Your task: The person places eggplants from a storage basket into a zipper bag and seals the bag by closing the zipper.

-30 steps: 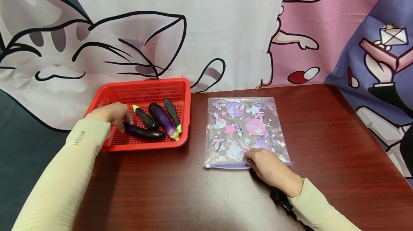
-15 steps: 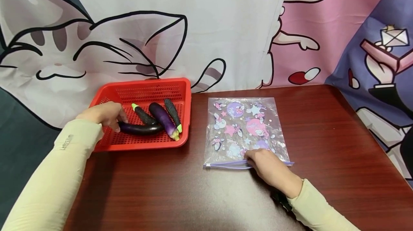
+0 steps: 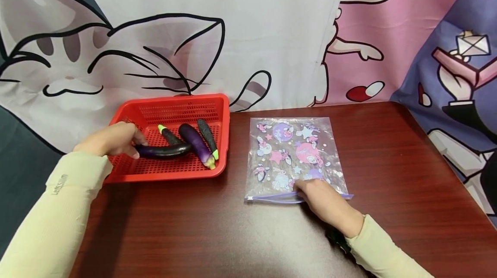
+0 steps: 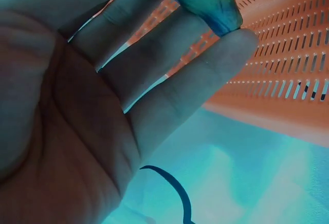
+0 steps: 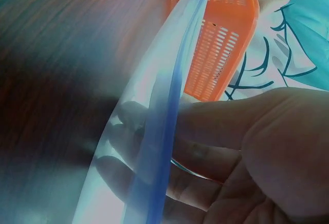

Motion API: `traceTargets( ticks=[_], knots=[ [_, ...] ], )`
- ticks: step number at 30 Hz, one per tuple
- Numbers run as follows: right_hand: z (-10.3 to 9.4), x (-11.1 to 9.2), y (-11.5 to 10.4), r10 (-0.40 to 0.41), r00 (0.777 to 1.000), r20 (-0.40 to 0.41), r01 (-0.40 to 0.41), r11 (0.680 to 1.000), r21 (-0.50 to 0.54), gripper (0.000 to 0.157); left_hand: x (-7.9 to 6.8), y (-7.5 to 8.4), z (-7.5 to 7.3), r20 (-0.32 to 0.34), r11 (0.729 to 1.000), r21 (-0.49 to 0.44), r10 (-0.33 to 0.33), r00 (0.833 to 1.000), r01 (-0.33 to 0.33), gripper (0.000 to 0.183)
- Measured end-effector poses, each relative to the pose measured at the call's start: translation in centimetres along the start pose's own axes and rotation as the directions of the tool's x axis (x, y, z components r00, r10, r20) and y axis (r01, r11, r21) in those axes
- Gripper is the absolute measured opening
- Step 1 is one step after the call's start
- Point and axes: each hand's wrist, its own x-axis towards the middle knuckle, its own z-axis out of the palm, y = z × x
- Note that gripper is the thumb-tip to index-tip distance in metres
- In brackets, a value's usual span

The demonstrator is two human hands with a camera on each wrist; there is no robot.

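In the head view my left hand (image 3: pixel 114 140) is at the left side of a red plastic basket (image 3: pixel 167 178), gripping the left end of a long, dark, glossy eggplant (image 3: pixel 165 152). That eggplant lies over the other vegetables; its tapered tip (image 4: pixel 211 3) shows against my fingers in the left wrist view. On the table, my right hand (image 3: pixel 328 202) pinches the near edge of a clear zip bag (image 3: pixel 285 140) printed with pink and purple cartoons. The bag's purple zip strip (image 5: pixel 172 95) runs past my thumb and fingers in the right wrist view.
A thicker purple eggplant (image 3: pixel 196 142) and two dark green vegetables with bright green ends, one left (image 3: pixel 167 133) and one right (image 3: pixel 207 135), lie in the basket. The brown table (image 3: pixel 217 226) ends at a cartoon-printed curtain (image 3: pixel 272 32) behind.
My left hand has shifted left, drawing the dark eggplant with it; the eggplant now lies higher across the left green-tipped vegetable. My right hand and the bag have hardly moved.
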Motion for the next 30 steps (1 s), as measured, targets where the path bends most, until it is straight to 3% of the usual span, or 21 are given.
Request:
traceTargets(
  ticks=[14,25,30],
  knots=[
    [0.0,-0.2,0.0,0.028,0.999,-0.034,-0.029,0.999,-0.034,0.020,-1.6,1.0,0.9,-0.117,0.998,0.062,0.038,0.992,-0.031,0.031],
    [0.1,-0.2,-0.1,0.030,0.998,-0.059,-0.033,0.998,-0.055,0.019,-2.8,3.4,1.2,-0.194,0.999,0.032,-0.014,0.981,0.021,0.033],
    [0.4,-0.3,0.1,-0.001,0.996,-0.089,-0.005,0.998,-0.067,0.023,-3.4,4.7,1.5,-0.250,0.999,0.053,0.007,0.968,0.006,0.036]
  ],
)
